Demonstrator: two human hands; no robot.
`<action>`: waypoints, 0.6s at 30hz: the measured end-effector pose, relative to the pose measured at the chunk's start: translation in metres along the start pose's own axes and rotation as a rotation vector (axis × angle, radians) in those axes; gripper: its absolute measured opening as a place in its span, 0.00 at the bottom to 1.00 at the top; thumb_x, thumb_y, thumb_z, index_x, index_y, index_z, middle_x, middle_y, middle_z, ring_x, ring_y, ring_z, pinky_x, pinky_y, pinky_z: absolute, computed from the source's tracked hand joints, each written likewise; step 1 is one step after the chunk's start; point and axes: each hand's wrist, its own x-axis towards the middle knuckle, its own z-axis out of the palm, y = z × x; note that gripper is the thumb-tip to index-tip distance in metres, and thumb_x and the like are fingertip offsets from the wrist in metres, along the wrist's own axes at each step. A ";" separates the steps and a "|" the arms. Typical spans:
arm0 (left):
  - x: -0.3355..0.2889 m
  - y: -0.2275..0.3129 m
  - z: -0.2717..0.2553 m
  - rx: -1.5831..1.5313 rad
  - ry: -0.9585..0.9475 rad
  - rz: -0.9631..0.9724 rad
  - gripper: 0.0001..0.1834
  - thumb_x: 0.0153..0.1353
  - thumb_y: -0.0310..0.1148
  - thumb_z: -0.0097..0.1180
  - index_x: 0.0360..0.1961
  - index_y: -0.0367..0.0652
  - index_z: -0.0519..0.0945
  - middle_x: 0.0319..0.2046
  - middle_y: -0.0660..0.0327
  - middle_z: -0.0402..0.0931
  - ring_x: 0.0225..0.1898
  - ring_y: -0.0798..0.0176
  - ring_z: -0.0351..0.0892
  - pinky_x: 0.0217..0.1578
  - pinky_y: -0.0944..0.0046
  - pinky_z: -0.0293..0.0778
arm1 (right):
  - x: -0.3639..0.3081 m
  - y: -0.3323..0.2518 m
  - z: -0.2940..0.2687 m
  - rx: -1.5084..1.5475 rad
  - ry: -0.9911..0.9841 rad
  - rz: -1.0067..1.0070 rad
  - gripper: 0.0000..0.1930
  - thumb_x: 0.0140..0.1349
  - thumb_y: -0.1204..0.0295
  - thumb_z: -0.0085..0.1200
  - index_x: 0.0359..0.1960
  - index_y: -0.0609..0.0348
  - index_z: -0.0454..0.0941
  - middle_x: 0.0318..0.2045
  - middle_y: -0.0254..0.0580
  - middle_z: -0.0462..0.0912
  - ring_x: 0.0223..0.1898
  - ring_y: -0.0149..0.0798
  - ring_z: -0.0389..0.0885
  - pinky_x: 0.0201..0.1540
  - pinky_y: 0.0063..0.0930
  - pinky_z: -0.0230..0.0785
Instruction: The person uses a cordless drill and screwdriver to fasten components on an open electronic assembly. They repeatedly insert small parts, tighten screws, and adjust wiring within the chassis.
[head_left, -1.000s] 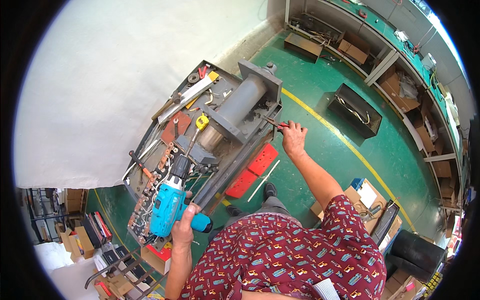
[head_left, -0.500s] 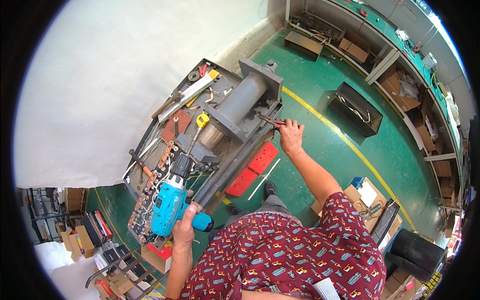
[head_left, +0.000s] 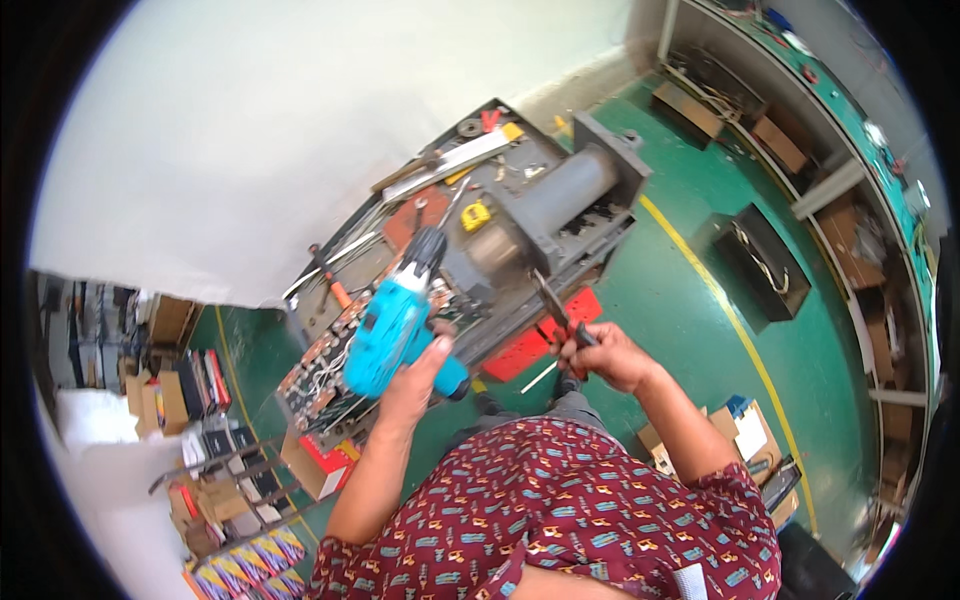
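My left hand (head_left: 412, 388) is wrapped round the grip of a teal cordless drill (head_left: 378, 335). A long bit points up and away from its black chuck (head_left: 427, 248). In my right hand (head_left: 615, 358) is a pair of pliers (head_left: 550, 300), its jaws pointing toward the bench and its dark handles partly hidden by my fingers. Both tools are held in the air over the near side of a grey metal workbench (head_left: 540, 152). Beyond the pliers, a heavy grey steel cylinder with square flanges (head_left: 570, 190) lies on the bench. A yellow tape measure (head_left: 475, 216) sits beside it.
On the bench lie a hammer (head_left: 331, 277), a long metal bar (head_left: 450, 163) and many small copper-coloured parts (head_left: 325, 375). A red perforated piece (head_left: 515, 355) shows below the near edge. A black open box (head_left: 762, 262) stands on the green floor, with shelves (head_left: 845, 215) at right.
My right hand has drawn the pliers back from the bench's far end, toward my body. The drill has come up and right, still in my left hand. The whole view has shifted.
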 end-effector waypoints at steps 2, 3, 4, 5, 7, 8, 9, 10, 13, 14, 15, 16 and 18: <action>0.008 0.008 0.010 -0.026 0.053 0.010 0.24 0.66 0.27 0.65 0.62 0.39 0.76 0.47 0.61 0.83 0.50 0.66 0.81 0.53 0.62 0.76 | -0.004 -0.002 0.032 0.091 -0.135 0.068 0.08 0.56 0.79 0.58 0.37 0.66 0.85 0.45 0.48 0.86 0.36 0.33 0.83 0.39 0.26 0.76; 0.011 0.013 0.015 -0.054 0.075 0.009 0.24 0.66 0.27 0.65 0.62 0.39 0.76 0.47 0.60 0.83 0.51 0.65 0.81 0.54 0.61 0.77 | -0.004 -0.003 0.044 0.118 -0.181 0.099 0.08 0.57 0.79 0.58 0.37 0.67 0.84 0.45 0.49 0.86 0.36 0.34 0.84 0.40 0.26 0.77; 0.014 0.014 0.018 -0.054 0.084 0.011 0.24 0.65 0.27 0.66 0.61 0.39 0.76 0.47 0.60 0.83 0.51 0.65 0.82 0.55 0.61 0.77 | -0.005 -0.004 0.053 0.116 -0.202 0.102 0.08 0.57 0.79 0.57 0.37 0.67 0.84 0.46 0.50 0.86 0.37 0.35 0.84 0.40 0.27 0.77; 0.016 0.015 0.019 -0.053 0.092 0.012 0.24 0.65 0.27 0.66 0.61 0.39 0.76 0.48 0.60 0.83 0.52 0.65 0.82 0.55 0.61 0.77 | -0.003 -0.005 0.060 0.104 -0.227 0.111 0.07 0.57 0.79 0.57 0.37 0.67 0.84 0.46 0.51 0.86 0.38 0.36 0.85 0.40 0.27 0.77; 0.018 0.014 0.019 -0.060 0.090 -0.007 0.25 0.64 0.27 0.68 0.61 0.39 0.76 0.49 0.59 0.82 0.52 0.64 0.83 0.55 0.60 0.78 | -0.003 -0.007 0.066 0.082 -0.250 0.122 0.07 0.57 0.80 0.57 0.36 0.67 0.84 0.46 0.52 0.86 0.39 0.37 0.85 0.40 0.27 0.77; 0.017 0.013 0.017 -0.060 0.091 -0.024 0.26 0.63 0.27 0.69 0.62 0.39 0.76 0.51 0.59 0.81 0.52 0.63 0.83 0.56 0.59 0.78 | 0.001 -0.002 0.066 0.073 -0.276 0.124 0.07 0.57 0.81 0.56 0.36 0.66 0.83 0.46 0.52 0.86 0.40 0.38 0.86 0.39 0.27 0.77; 0.017 0.011 0.016 -0.063 0.087 -0.044 0.28 0.61 0.27 0.69 0.62 0.39 0.76 0.52 0.59 0.81 0.52 0.63 0.83 0.56 0.59 0.78 | 0.002 0.000 0.068 0.067 -0.284 0.136 0.07 0.57 0.81 0.56 0.37 0.66 0.83 0.46 0.52 0.86 0.41 0.38 0.86 0.39 0.28 0.77; 0.015 0.008 0.014 -0.047 0.092 -0.052 0.27 0.61 0.27 0.69 0.62 0.39 0.76 0.52 0.59 0.81 0.52 0.63 0.83 0.56 0.59 0.78 | 0.004 0.001 0.071 0.062 -0.292 0.147 0.07 0.57 0.81 0.56 0.37 0.66 0.83 0.46 0.52 0.86 0.41 0.38 0.86 0.38 0.28 0.77; 0.008 0.000 0.004 0.016 0.124 -0.059 0.26 0.61 0.26 0.69 0.60 0.40 0.77 0.51 0.60 0.81 0.49 0.65 0.83 0.55 0.60 0.78 | 0.010 0.008 0.078 0.073 -0.353 0.164 0.07 0.57 0.82 0.56 0.38 0.66 0.82 0.47 0.52 0.86 0.42 0.39 0.87 0.38 0.28 0.78; 0.005 -0.004 -0.001 0.046 0.154 -0.049 0.25 0.61 0.26 0.69 0.60 0.40 0.77 0.51 0.60 0.81 0.49 0.65 0.83 0.54 0.60 0.78 | 0.012 0.010 0.082 0.076 -0.374 0.169 0.07 0.57 0.81 0.56 0.38 0.66 0.83 0.47 0.52 0.86 0.42 0.39 0.87 0.39 0.28 0.78; 0.001 -0.004 -0.004 0.079 0.182 -0.038 0.25 0.61 0.26 0.68 0.60 0.40 0.78 0.51 0.60 0.81 0.48 0.65 0.83 0.53 0.61 0.78 | 0.014 0.012 0.085 0.081 -0.397 0.172 0.07 0.58 0.81 0.56 0.38 0.66 0.83 0.47 0.52 0.86 0.42 0.39 0.87 0.39 0.28 0.79; -0.002 0.000 -0.007 0.070 0.188 -0.041 0.24 0.61 0.26 0.69 0.59 0.41 0.78 0.51 0.60 0.81 0.47 0.66 0.83 0.52 0.62 0.78 | 0.015 0.014 0.088 0.070 -0.428 0.152 0.07 0.59 0.80 0.55 0.38 0.66 0.83 0.47 0.51 0.86 0.41 0.37 0.86 0.40 0.27 0.79; -0.010 0.009 -0.015 0.038 0.174 -0.023 0.24 0.61 0.26 0.69 0.59 0.39 0.78 0.46 0.62 0.82 0.45 0.66 0.82 0.49 0.62 0.79 | 0.016 0.013 0.099 0.087 -0.454 0.168 0.07 0.58 0.81 0.55 0.36 0.68 0.84 0.46 0.54 0.86 0.42 0.37 0.86 0.41 0.26 0.77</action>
